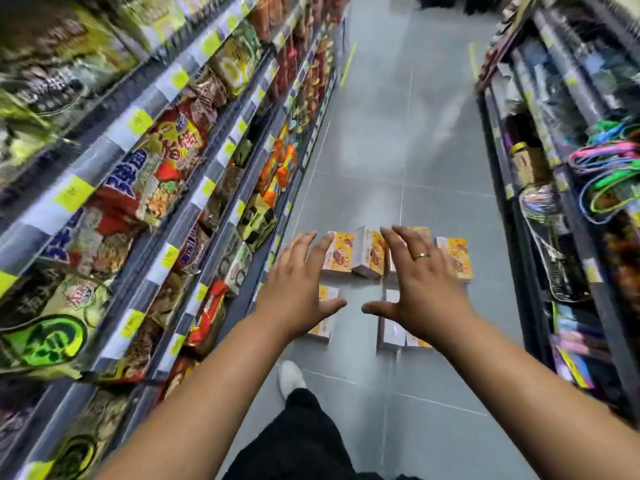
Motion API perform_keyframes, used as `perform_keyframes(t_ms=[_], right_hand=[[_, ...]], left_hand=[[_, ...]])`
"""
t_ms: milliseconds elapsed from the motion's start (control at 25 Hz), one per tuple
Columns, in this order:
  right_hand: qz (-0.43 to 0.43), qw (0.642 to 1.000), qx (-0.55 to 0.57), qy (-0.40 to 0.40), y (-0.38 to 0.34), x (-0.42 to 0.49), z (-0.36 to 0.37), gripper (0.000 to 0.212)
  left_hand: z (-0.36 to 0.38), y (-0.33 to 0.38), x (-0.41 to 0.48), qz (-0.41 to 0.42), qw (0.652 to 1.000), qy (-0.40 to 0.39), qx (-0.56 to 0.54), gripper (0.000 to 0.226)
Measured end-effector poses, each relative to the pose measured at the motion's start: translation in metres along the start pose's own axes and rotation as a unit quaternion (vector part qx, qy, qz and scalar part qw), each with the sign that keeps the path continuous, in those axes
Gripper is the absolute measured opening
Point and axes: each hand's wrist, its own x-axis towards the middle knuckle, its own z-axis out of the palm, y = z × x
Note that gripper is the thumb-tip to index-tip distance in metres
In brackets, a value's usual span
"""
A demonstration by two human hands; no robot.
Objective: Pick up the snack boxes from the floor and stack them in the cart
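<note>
Low over the floor, left hand (298, 289) and right hand (420, 278) outstretched, fingers spread, above the snack boxes (369, 256).

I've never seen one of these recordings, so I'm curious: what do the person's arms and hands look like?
Both forearms are bare, with no sleeves, gloves or watch showing. The left hand wears nothing; the right hand has a plain gold-coloured ring on one finger.

You see orange and yellow snack boxes (372, 252) with white sides on a grey tiled floor (381, 133), your white shoe (291, 377), your black trousers (304, 434), your gold ring (421, 255), and bright yellow tags (140, 121) by red, orange and green bags (166, 147).
</note>
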Motion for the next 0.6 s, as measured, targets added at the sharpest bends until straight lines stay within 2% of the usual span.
perform_keyframes(t_ms=[40,200,320,440,600], right_hand=[[0.021,0.999,0.007,-0.025,-0.007,0.050,0.028,0.117],[0.041,0.998,-0.016,-0.036,-0.010,0.074,0.050,0.117],[0.054,0.996,-0.015,-0.068,-0.014,0.128,0.095,0.115],[0.068,0.993,-0.026,-0.097,0.002,0.180,0.152,0.113],[0.075,0.983,-0.015,-0.167,0.037,0.236,0.258,0.115]], left_hand=[[0.006,-0.039,0.037,-0.017,1.000,-0.023,-0.008,0.100],[0.017,-0.062,0.063,0.001,0.999,-0.039,-0.004,0.097],[0.042,-0.110,0.105,-0.033,0.996,-0.082,-0.008,0.096],[0.088,-0.146,0.135,-0.073,0.990,-0.122,-0.025,0.093],[0.184,-0.195,0.153,-0.167,0.970,-0.172,-0.047,0.091]])
